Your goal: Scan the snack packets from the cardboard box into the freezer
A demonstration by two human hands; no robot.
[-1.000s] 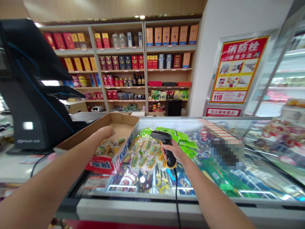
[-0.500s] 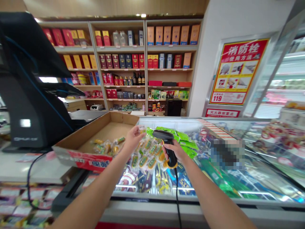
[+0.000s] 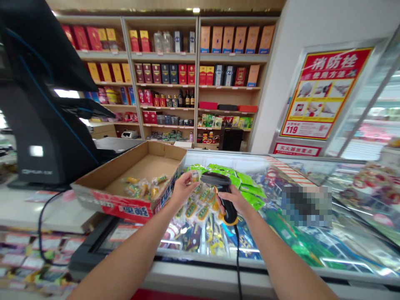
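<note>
My right hand (image 3: 231, 199) is wrapped round the handle of a black barcode scanner (image 3: 216, 179) with a yellow-edged base and a cable hanging down. Its head faces left, close to my left hand (image 3: 183, 189). Between the fingertips of that left hand is a small clear-wrapped snack packet (image 3: 195, 176), its label side turned up. Below both hands, several similar yellow snack packets (image 3: 191, 210) lie on the glass freezer top (image 3: 200, 162). Bright green packets (image 3: 251, 188) are spread behind and to the right of the scanner.
To the left, an open cardboard box (image 3: 109, 204) holds several loose yellow packets. A black checkout terminal (image 3: 46, 137) stands beyond it. Frozen goods show through the freezer glass. Shelves of boxes (image 3: 165, 75) line the back, and a red poster (image 3: 328, 93) hangs on the right wall.
The view has shifted slightly, so most things sit a little differently in it. The left hand still pinches the packet, now nearer the scanner's head; the right hand keeps its grip.
</note>
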